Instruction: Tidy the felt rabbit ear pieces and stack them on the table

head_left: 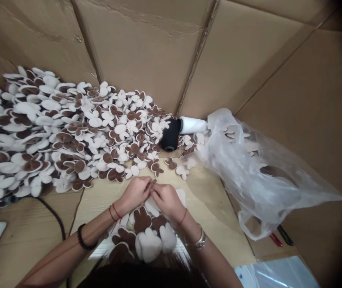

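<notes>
My left hand (136,191) and my right hand (168,200) meet in front of me, fingers pinched together at the tips. A small brownish edge shows between the fingertips, but what they hold is mostly hidden. Just below the hands lies a white felt piece (152,207), partly covered by my right hand. Closer to me rest several bunny-head felt pieces, among them a brown one with a white border (142,219) and a white one (149,245).
A large heap of brown and white bunny-shaped pieces (60,132) fills the left. Black thread (171,136) and white thread (192,125) spools stand at the back. At right lie a clear plastic bag (233,160), a red-handled tool (275,239) and a black one (285,235). Cardboard walls (141,52) enclose the space.
</notes>
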Tool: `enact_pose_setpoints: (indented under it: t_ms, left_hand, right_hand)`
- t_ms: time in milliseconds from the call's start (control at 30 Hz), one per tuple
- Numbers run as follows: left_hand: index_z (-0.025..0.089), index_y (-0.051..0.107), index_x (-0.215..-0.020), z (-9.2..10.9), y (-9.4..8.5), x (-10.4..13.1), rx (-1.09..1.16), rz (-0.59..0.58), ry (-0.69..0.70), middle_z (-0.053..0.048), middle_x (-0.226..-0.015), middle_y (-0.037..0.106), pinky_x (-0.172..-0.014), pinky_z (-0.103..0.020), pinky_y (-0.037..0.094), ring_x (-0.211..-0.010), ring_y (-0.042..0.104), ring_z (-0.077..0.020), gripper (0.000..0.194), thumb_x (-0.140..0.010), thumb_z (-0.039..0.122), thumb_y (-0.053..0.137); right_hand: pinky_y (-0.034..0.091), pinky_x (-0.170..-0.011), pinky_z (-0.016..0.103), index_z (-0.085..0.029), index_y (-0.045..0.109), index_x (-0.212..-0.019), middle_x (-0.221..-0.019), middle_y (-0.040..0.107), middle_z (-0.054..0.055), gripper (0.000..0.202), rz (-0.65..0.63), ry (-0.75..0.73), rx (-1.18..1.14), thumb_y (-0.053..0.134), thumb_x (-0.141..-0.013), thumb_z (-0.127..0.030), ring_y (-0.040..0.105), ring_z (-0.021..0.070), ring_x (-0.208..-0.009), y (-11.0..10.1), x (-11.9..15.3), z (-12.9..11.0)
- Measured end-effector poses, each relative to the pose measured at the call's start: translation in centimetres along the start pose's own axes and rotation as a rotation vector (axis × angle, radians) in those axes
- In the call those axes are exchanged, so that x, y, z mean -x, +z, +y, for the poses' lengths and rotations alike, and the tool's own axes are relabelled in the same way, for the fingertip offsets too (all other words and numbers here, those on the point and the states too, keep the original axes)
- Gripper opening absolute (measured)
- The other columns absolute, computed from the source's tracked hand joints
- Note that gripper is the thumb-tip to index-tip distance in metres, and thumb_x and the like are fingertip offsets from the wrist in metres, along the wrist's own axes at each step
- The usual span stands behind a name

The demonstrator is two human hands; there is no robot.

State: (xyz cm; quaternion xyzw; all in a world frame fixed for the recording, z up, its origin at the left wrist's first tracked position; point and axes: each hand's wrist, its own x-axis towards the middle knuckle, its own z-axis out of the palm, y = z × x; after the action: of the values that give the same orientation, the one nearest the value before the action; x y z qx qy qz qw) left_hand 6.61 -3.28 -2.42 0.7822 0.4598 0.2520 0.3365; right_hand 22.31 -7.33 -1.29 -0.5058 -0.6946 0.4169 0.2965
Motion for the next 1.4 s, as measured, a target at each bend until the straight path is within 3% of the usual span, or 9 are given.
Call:
enact_pose_setpoints:
  t_ms: [100,200,333,567,733,900,1067,1267,1400]
  left_hand:
    - [0.015,0.059,-0.074,-0.5,-1.4,-0.7,0.300,0.024,-0.114,-0.002,-0.065,0.059,-0.055,-0.023,0.036,-0.057,0.050,-0.0121,0.020,-0.082,0.030,0.050]
    - [0.013,0.061,-0.079,0.0,-3.4,-0.9,0.621,-0.301,-0.160,-0.002,-0.067,0.060,-0.052,-0.021,0.036,-0.056,0.051,-0.0110,0.024,-0.080,0.036,0.054]
    - [0.013,0.064,-0.078,1.4,-3.5,0.0,0.413,-0.532,-0.032,0.000,-0.065,0.059,-0.052,-0.020,0.034,-0.056,0.048,-0.0096,0.016,-0.079,0.027,0.055]
    - [0.014,0.060,-0.070,1.0,-1.7,0.0,0.207,-0.050,-0.090,-0.001,-0.061,0.056,-0.054,-0.022,0.033,-0.056,0.049,-0.0116,0.014,-0.078,0.023,0.052]
    - [0.015,0.064,-0.078,1.1,-2.4,-0.3,0.548,-0.499,-0.116,-0.002,-0.066,0.061,-0.053,-0.022,0.037,-0.056,0.052,-0.0115,0.019,-0.079,0.032,0.057]
    - [0.015,0.059,-0.070,1.5,-1.9,-0.1,0.304,-0.017,-0.107,0.001,-0.060,0.055,-0.054,-0.021,0.035,-0.056,0.048,-0.0111,0.016,-0.078,0.028,0.055]
    - [0.014,0.061,-0.074,1.1,-1.5,-0.1,0.443,-0.445,-0.131,0.000,-0.060,0.056,-0.050,-0.021,0.034,-0.053,0.048,-0.0113,0.019,-0.077,0.032,0.056]
    - [0.015,0.057,-0.074,1.4,-0.7,-0.1,0.379,0.030,-0.139,0.000,-0.065,0.055,-0.055,-0.022,0.034,-0.057,0.047,-0.0114,0.019,-0.081,0.032,0.051]
    - [0.014,0.061,-0.077,1.5,-1.3,-0.1,0.566,-0.367,-0.157,-0.001,-0.065,0.057,-0.053,-0.022,0.035,-0.056,0.047,-0.0112,0.022,-0.080,0.034,0.054]
  right_hand:
    - [0.027,-0.053,0.023,-0.017,0.048,-0.055,-0.052,0.045,-0.003,0.019,-0.044,0.049,-0.185,0.046,-0.074,-0.017,0.038,0.0098,-0.052,1.5,-0.2,0.5]
    - [0.019,-0.046,0.022,-0.018,0.042,-0.050,-0.045,0.033,-0.006,0.018,-0.016,0.200,-0.549,0.044,-0.067,-0.018,0.027,0.0080,-0.045,1.1,-0.9,1.3]
    - [0.013,-0.044,0.023,-0.019,0.038,-0.047,-0.043,0.026,-0.008,0.019,0.077,0.250,-0.686,0.047,-0.064,-0.020,0.020,0.0068,-0.043,-0.6,-1.0,1.1]
    - [0.021,-0.046,0.022,-0.017,0.044,-0.047,-0.045,0.035,-0.005,0.018,-0.008,0.190,-0.473,0.045,-0.065,-0.018,0.030,0.0079,-0.047,0.6,-0.7,0.8]
    - [0.018,-0.044,0.022,-0.018,0.042,-0.045,-0.042,0.031,-0.006,0.018,0.072,0.240,-0.577,0.043,-0.062,-0.019,0.025,0.0076,-0.044,-0.6,-1.0,0.7]
    - [0.020,-0.044,0.021,-0.017,0.045,-0.044,-0.042,0.036,-0.005,0.017,0.010,0.212,-0.554,0.046,-0.062,-0.018,0.029,0.0074,-0.045,-0.3,-0.6,0.0]
    - [0.014,-0.041,0.022,-0.018,0.042,-0.042,-0.037,0.028,-0.008,0.018,0.064,0.322,-0.636,0.043,-0.060,-0.018,0.022,0.0061,-0.039,-0.3,-1.1,1.1]
    - [0.012,-0.041,0.022,-0.017,0.045,-0.043,-0.038,0.031,-0.008,0.015,0.016,0.321,-0.771,0.047,-0.057,-0.018,0.021,0.0053,-0.039,0.7,-1.0,1.3]
    - [0.007,-0.041,0.022,-0.019,0.039,-0.044,-0.038,0.022,-0.010,0.016,0.035,0.394,-0.923,0.047,-0.057,-0.020,0.011,0.0044,-0.038,-0.1,-1.1,1.1]
